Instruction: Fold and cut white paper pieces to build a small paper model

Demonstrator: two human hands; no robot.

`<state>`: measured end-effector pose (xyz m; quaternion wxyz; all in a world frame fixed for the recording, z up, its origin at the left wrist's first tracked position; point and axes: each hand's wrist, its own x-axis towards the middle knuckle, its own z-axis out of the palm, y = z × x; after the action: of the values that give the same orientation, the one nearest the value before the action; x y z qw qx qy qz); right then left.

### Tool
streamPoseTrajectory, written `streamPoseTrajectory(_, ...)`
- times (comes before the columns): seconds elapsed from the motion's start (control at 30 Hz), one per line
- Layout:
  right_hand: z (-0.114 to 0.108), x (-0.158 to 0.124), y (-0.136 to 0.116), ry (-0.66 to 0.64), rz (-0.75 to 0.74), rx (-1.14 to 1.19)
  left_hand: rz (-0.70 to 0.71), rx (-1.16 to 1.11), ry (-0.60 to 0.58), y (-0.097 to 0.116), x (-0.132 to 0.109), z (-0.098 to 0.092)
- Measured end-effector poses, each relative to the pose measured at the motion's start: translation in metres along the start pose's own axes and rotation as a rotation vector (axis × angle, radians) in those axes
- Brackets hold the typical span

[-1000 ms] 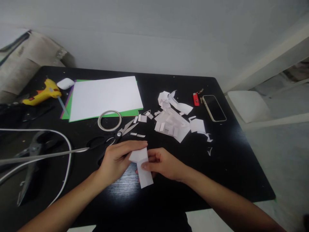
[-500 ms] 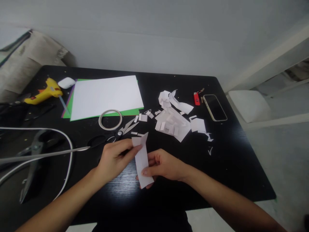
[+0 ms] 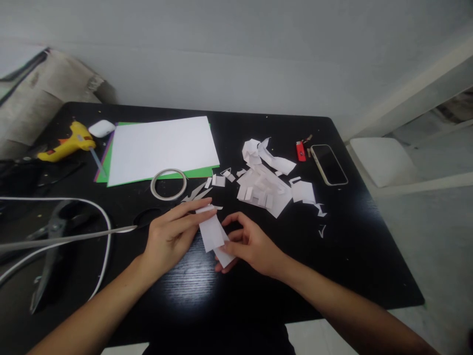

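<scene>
A narrow white paper strip is held above the front of the black table, bent so that two layers show and fan apart at the lower end. My left hand grips its top edge, fingers laid across the paper and the thumb hidden behind. Lower down, my right hand pinches the lower layer between thumb and fingers. Just beyond my left hand lie scissors, blades partly open and handles partly covered. Several cut and folded white paper pieces lie past my right hand.
White paper tops coloured sheets, with a tape roll at their front edge. A yellow glue gun, white cable and pliers are at left. A red lighter and a phone lie at right.
The paper strip, long and nearly flat before with a raised flap at its top, is now folded into two layers. My left fingers have moved onto its top edge; my right hand has shifted slightly upward.
</scene>
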<state>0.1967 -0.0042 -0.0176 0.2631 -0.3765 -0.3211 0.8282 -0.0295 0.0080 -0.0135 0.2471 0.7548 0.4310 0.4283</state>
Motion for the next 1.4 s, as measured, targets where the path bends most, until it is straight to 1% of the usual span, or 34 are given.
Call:
streamPoseTrajectory(0.1, 0.001, 0.0, 0.001, 0.053, -0.103, -0.02, 0.043, 0.039, -0.024, 0.0, 0.0, 0.002)
streamPoseTrajectory(0.2, 0.003, 0.0, -0.001, 0.059, -0.148, -0.068, 0.079, 0.083, -0.051, -0.001, -0.001, 0.004)
streamPoseTrajectory(0.3, 0.002, 0.002, 0.0, 0.044, -0.154, -0.046, 0.107, 0.131, -0.073, -0.003, -0.002, 0.006)
streamPoseTrajectory(0.43, -0.003, 0.005, 0.002, -0.013, -0.135, 0.105, 0.143, 0.195, -0.12, -0.007, -0.004, 0.008)
streamPoseTrajectory(0.53, -0.006, 0.007, 0.002, -0.002, -0.139, 0.133, 0.177, 0.236, -0.154, -0.009, -0.004, 0.01)
streamPoseTrajectory(0.6, -0.006, 0.007, 0.0, 0.034, -0.157, 0.076, 0.197, 0.244, -0.177, -0.008, -0.004, 0.01)
streamPoseTrajectory(0.7, -0.004, 0.005, -0.002, 0.109, -0.219, -0.133, 0.214, 0.202, -0.215, -0.005, -0.005, 0.006)
streamPoseTrajectory(0.8, -0.003, 0.003, -0.003, 0.125, -0.265, -0.278, 0.22, 0.111, -0.191, -0.003, -0.006, 0.001)
streamPoseTrajectory(0.9, -0.004, 0.0, -0.002, 0.091, -0.29, -0.386, 0.144, 0.09, -0.098, -0.001, -0.004, -0.003)
streamPoseTrajectory(0.97, -0.004, -0.001, -0.003, 0.061, -0.293, -0.487, 0.056, 0.093, -0.075, 0.001, -0.001, -0.005)
streamPoseTrajectory(1.0, -0.004, -0.002, -0.003, 0.046, -0.291, -0.526, 0.014, 0.076, -0.089, 0.002, 0.001, -0.005)
streamPoseTrajectory(1.07, -0.004, -0.004, -0.004, 0.022, -0.292, -0.571, -0.049, 0.005, -0.16, 0.003, 0.004, -0.004)
streamPoseTrajectory(1.17, -0.004, -0.004, -0.006, 0.014, -0.321, -0.582, -0.099, -0.108, -0.268, 0.004, 0.005, -0.002)
streamPoseTrajectory(1.2, -0.005, -0.003, -0.007, 0.028, -0.336, -0.583, -0.11, -0.13, -0.282, 0.004, 0.005, -0.001)
streamPoseTrajectory(1.27, -0.006, -0.001, -0.007, 0.1, -0.354, -0.555, -0.137, -0.145, -0.267, 0.003, 0.004, 0.001)
streamPoseTrajectory(1.4, -0.008, 0.004, -0.006, 0.276, -0.35, -0.358, -0.217, -0.136, -0.173, 0.003, 0.005, 0.003)
